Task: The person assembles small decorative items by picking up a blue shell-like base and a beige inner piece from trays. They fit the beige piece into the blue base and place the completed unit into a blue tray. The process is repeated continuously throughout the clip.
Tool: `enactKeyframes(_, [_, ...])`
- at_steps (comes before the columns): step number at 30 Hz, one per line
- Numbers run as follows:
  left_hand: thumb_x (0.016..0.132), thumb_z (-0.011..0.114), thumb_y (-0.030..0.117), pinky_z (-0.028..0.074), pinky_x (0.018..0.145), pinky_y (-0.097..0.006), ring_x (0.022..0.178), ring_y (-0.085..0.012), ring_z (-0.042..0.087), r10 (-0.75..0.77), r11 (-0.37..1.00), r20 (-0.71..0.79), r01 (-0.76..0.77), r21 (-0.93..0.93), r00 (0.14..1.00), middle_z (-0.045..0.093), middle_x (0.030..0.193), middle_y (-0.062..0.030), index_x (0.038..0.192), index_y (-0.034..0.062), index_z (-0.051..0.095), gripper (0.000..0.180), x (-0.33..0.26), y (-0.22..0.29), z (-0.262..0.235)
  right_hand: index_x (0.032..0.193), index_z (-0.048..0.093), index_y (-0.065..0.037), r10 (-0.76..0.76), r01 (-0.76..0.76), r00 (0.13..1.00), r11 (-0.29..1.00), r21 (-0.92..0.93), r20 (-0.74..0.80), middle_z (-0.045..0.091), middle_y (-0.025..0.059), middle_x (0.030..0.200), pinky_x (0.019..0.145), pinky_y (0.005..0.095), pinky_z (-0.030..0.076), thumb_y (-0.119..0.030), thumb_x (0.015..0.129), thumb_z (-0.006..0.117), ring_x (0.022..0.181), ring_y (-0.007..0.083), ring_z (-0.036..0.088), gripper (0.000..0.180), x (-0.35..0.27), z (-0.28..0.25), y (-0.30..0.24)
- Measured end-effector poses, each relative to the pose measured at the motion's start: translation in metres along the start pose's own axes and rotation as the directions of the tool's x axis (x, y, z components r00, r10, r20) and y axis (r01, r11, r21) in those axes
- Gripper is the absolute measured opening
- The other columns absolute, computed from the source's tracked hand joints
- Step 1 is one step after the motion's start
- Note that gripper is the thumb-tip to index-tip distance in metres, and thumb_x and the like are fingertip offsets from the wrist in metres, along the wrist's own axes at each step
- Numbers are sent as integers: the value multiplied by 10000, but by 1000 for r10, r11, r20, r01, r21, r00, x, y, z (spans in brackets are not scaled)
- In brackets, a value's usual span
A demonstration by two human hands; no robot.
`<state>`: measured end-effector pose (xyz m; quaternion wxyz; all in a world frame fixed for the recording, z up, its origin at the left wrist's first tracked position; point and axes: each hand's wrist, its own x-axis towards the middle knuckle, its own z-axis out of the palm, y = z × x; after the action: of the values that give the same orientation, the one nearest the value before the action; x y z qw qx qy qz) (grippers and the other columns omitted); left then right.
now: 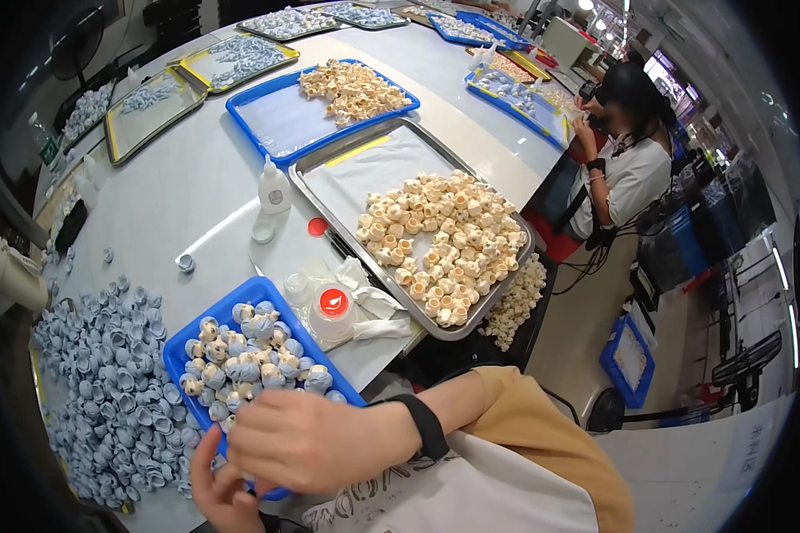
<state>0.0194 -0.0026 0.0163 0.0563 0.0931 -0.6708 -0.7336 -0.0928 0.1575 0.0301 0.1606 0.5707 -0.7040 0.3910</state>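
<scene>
My right hand [284, 441] bends over the near edge of a blue tray [176, 355], its fingers curled and their tips out of sight. Just below it is my left hand [224, 497], fingers bent and close against the right. Whatever lies between them, if anything, is hidden. Small cream figure parts with blue-grey pieces fitted on them [258, 369] fill the tray. To its left spreads a big heap of blue-grey, cup-shaped pieces [116, 382].
A metal tray [338, 182] holds many hollow cream pieces [444, 235]. Beside it stand a white squeeze bottle [275, 188], a clear jar with a red top [332, 313] and crumpled tissues [373, 302]. Another blue tray [262, 111] lies behind. A co-worker [627, 155] sits at right.
</scene>
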Motion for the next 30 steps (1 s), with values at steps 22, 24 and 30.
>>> enactKeyframes(22, [789,691,300,348,869,-502,1010,-403,417,601,10,-160,193,981,783,415,1099,-219,1190,-22,439,572,-18,-59,-94,1073,564,-58,275,-279,960,952,-126,-54,526,146,1084,791,393,482,-133,665,718,948,313,559,443,-13,-87,17])
enactKeyframes(24, [788,691,305,347,870,-504,1037,-392,404,591,153,-228,170,973,774,405,1116,-208,1186,-8,451,560,-22,-61,-106,967,602,-62,442,-479,878,804,-352,-184,603,101,898,712,366,491,-150,715,691,820,289,593,282,-30,-119,36])
enactKeyframes(30, [807,493,-48,364,912,-387,1056,-331,471,568,303,-426,302,904,704,505,1084,-169,1087,-27,529,283,-21,-71,-116,938,630,-72,819,-635,560,330,-699,-122,580,127,828,680,391,474,-223,736,679,785,311,594,256,-99,-135,83])
